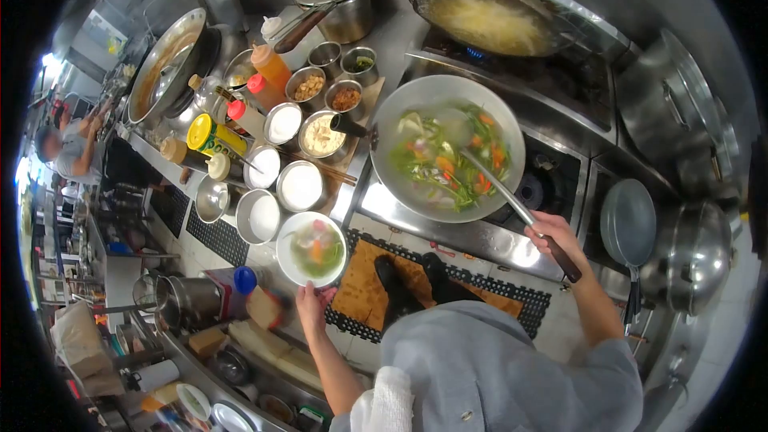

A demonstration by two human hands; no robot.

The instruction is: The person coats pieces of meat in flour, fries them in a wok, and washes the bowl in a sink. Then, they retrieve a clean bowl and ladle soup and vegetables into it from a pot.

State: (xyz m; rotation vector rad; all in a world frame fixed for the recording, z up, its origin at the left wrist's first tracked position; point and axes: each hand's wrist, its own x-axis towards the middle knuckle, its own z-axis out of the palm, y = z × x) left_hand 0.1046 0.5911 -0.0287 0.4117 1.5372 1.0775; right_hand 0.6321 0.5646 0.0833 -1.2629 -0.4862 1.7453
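Note:
My right hand is wrapped round the dark handle of a metal ladle. The ladle's bowl end dips into a wide pan of broth with green vegetables and orange carrot pieces, on the stove. My left hand grips the lower rim of a white bowl, which holds soup with greens, carrot and something pink. Containers of white powder, among them one at its upper side, stand near the bowl.
A wok of bubbling yellowish liquid sits behind the pan over a blue flame. Squeeze bottles and a yellow can stand left. A grey frying pan is at right. Another person stands far left.

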